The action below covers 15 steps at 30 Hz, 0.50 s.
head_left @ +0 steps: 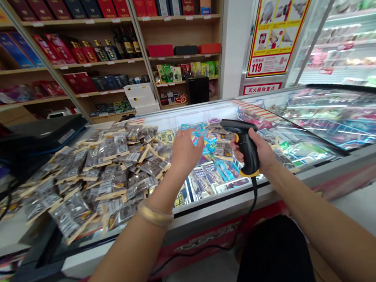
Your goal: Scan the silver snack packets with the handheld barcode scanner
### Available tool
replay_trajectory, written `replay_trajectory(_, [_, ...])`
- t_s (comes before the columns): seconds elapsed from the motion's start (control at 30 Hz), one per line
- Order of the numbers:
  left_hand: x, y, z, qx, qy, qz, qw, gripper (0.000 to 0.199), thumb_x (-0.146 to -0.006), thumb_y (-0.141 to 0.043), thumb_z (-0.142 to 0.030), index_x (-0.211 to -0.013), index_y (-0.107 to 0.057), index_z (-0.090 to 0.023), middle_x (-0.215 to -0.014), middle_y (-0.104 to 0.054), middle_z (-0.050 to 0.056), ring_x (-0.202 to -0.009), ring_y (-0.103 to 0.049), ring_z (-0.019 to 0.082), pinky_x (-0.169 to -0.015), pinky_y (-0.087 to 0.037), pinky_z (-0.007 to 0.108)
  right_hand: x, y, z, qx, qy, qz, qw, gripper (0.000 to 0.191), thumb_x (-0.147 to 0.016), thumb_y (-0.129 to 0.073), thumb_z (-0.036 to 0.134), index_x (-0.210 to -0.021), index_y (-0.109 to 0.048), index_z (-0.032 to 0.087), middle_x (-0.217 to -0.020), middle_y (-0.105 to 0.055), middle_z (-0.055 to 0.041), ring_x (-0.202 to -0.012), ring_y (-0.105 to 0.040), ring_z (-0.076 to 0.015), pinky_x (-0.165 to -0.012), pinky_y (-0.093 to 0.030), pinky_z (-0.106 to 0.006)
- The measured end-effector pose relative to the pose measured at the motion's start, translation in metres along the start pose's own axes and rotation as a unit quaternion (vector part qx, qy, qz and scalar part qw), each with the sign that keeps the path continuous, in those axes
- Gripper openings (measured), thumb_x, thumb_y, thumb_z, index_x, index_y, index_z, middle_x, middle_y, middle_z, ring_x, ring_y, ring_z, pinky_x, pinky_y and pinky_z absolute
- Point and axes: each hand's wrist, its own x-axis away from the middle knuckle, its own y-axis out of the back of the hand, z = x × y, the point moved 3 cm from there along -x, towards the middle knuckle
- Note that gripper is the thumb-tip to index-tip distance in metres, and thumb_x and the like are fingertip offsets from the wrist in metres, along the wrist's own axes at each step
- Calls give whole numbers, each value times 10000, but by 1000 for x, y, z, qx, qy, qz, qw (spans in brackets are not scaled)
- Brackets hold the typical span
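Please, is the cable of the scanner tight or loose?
Loose: the black cable hangs from the scanner in the right hand and sags in a curve.

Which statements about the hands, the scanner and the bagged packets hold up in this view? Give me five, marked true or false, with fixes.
1. The right hand holds the black scanner. True.
2. The left hand is also on the scanner. False: it is apart from the scanner.
3. A cable leads from the bottom of the scanner's handle. True.
4. The heap of bagged packets lies to the right of the scanner. False: it lies to the left.
5. A gold-coloured band is on the left wrist. True.
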Motion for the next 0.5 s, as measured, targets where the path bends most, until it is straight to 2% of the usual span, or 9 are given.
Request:
replay_trajectory(0.1, [-2,-35,-23,-52,17,110,992,477,-924,-446,-468,-1131,-660,-96,-1168,-662,218,-1220,-551,335,-1026,-436,429,9,21,2,2,12,-33,999,494,-752,-640,669,-874,-594,193,-740,-612,-33,-469,-469,-102,-406,-401,-237])
replay_trajectory(0.2, [1,-58,-32,-105,51,170,979,597,-905,-428,-597,-1108,-655,-84,-1234,-621,265,-1209,-560,377,-986,-451,451,14,29,-4,6,10,-48,999,528,-723,-654,694,-879,-593,193,-741,-613,-30,-467,-484,-105,-401,-404,-241])
replay_trajectory(0.33, [5,-73,-31,-134,74,152,976,609,-852,-505,-648,-1136,-625,-123,-1331,-568,250,-1290,-499,389,-1028,-414,472,15,28,-10,18,4,-51,999,537,-705,-681,695,-822,-593,179,-699,-599,-17,-457,-502,-99,-407,-417,-235])
replay_trajectory(0.43, [5,-78,-25,-120,86,156,977,497,-838,-569,-582,-1068,-646,-149,-1342,-562,225,-1316,-470,391,-1031,-408,473,15,27,-10,22,-3,-45,999,529,-706,-687,684,-801,-588,173,-693,-609,-19,-454,-510,-100,-411,-433,-236])
replay_trajectory(0.5, [4,-77,-20,-87,93,166,978,421,-826,-602,-531,-1027,-653,-165,-1296,-595,200,-1277,-506,377,-1006,-424,449,16,27,-10,21,-3,-46,999,532,-707,-685,684,-811,-592,171,-693,-607,-14,-449,-508,-98,-410,-438,-237])
